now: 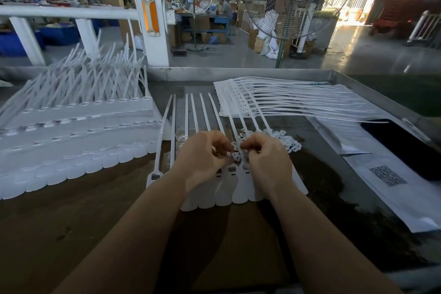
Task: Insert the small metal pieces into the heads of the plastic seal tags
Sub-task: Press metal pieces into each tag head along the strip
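Observation:
A strip of joined white plastic seal tags [224, 192] lies flat on the table in front of me, its straps pointing away. Both hands hover over the tag heads. My left hand [202, 160] has its fingers curled and pinches a small piece [236, 156] at the fingertips. My right hand [265, 162] is curled too, its fingertips down on a tag head beside the left; what it pinches is hidden. A heap of small light-coloured insert pieces [286, 142] lies just beyond my right hand.
Stacked rows of tags [71, 145] with upright straps fill the table's left. A fanned pile of tag strips [286, 100] lies at the back right. Papers with a QR code [387, 175] and a dark phone [405, 148] sit at right. A raised metal rim [238, 71] borders the table.

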`<state>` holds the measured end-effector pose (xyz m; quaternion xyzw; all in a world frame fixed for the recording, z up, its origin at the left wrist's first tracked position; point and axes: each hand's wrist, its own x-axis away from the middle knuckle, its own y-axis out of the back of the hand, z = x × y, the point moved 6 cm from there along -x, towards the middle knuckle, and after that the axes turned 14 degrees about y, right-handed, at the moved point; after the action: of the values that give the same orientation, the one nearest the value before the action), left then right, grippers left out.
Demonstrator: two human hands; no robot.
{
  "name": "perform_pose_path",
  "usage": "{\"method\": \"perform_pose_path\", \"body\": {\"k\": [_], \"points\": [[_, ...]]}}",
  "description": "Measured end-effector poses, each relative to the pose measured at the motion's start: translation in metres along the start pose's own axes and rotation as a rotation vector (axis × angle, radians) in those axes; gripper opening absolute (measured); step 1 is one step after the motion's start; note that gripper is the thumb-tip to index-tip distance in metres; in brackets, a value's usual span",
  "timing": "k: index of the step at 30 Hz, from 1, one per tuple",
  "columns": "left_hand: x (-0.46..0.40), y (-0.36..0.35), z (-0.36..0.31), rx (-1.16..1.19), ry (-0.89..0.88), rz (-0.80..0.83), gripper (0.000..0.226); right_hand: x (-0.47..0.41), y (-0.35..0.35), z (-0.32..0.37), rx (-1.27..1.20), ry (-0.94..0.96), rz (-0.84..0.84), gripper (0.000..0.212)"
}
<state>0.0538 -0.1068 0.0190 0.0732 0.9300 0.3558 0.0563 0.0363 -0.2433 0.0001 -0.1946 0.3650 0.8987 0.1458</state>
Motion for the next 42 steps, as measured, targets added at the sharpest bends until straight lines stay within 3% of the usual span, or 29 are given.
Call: {"method": "perform_pose_path", "body": {"k": [5, 9, 26, 42], "points": [[-0.002, 0.028, 0.022, 0.156, 0.086, -0.194, 0.013, 0.001, 0.001, -0.001, -0.009, -0.003, -0.006, 0.026], [-0.001, 0.047, 0.047, 0.089, 0.187, -0.363, 0.004, 0.001, 0.000, -0.002, -0.041, -0.007, -0.015, 0.027], [-0.009, 0.030, 0.051, -0.358, 0.221, -0.330, 0.026, 0.002, -0.001, -0.001, -0.043, -0.013, -0.031, 0.028], [-0.010, 0.030, 0.053, -0.273, 0.266, -0.330, 0.015, 0.001, -0.002, -0.003, -0.036, 0.017, -0.036, 0.027]]}}
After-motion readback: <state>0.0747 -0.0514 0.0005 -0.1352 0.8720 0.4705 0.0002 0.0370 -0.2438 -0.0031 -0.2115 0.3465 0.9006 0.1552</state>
